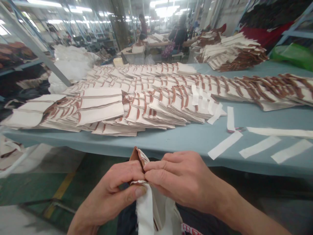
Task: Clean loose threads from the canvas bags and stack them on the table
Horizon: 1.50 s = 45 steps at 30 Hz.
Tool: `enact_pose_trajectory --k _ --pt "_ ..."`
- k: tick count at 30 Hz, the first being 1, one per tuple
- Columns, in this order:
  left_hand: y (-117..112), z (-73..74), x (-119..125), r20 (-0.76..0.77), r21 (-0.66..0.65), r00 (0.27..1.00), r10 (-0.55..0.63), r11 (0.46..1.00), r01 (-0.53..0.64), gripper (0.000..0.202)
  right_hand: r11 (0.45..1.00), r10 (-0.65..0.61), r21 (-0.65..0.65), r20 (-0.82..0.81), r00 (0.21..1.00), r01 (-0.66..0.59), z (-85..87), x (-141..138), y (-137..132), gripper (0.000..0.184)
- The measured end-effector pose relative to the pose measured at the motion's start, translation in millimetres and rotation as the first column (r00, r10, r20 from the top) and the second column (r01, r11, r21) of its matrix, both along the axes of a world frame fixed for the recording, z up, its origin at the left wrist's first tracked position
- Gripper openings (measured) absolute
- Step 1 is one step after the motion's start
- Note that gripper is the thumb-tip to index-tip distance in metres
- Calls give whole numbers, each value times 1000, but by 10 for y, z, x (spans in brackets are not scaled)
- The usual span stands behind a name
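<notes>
The thumb of the left hand (114, 189) presses on a frayed white strip (145, 209), its curled fingers tucked against the brown side of the cloth piece (157, 200). The fingers of the right hand (186, 182) are bunched closely on the same cloth, their tips meeting the left fingers at the fold; the right thumb is hidden, so I cannot tell how firmly it grips. The cloth piece sits at the lower middle of the frame, its brown corner pointing up and its pale layers hanging below the hands, in front of dark clothing (127, 218).

The likeliest trouble, I judge, is slipping layers: if the left thumb eases off, the strip could slide or skew, and the frayed edge could shed threads if rubbed. A pull from the right hand alone might twist the fold.

Beyond lies the blue-covered table (156, 143). At its right, loose white strips (225, 145) lie near a small dark-red tool (236, 130), partly covered; a sweeping sleeve or forearm could scatter them. Overlapping rows of cloth pieces (156, 107) cross the middle; being leaned on one another, they could slide if knocked. A taller pile (232, 52) stands at upper right.
</notes>
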<state>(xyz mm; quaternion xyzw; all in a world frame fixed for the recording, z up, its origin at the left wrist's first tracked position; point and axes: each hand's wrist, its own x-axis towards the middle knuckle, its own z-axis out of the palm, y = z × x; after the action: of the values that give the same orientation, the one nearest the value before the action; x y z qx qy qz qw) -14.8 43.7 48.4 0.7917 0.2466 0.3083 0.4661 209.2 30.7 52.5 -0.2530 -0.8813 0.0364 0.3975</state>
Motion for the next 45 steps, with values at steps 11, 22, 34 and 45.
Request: enact_pose_trajectory --k 11,22,34,45 --pt "-13 -116 145 -50 -193 981 186 962 -192 41 959 52 -269 -129 990 -86 -34 25 149 17" --pt "17 -282 222 26 -432 950 310 861 -269 38 844 95 -520 -103 990 -135 -117 71 317 12" --pt "100 62 311 -311 -184 918 245 933 -311 22 790 40 -613 22 999 -18 -51 151 368 9" --pt "38 -56 438 -159 -248 913 376 880 -406 22 836 25 -549 29 999 -4 -26 162 373 10"
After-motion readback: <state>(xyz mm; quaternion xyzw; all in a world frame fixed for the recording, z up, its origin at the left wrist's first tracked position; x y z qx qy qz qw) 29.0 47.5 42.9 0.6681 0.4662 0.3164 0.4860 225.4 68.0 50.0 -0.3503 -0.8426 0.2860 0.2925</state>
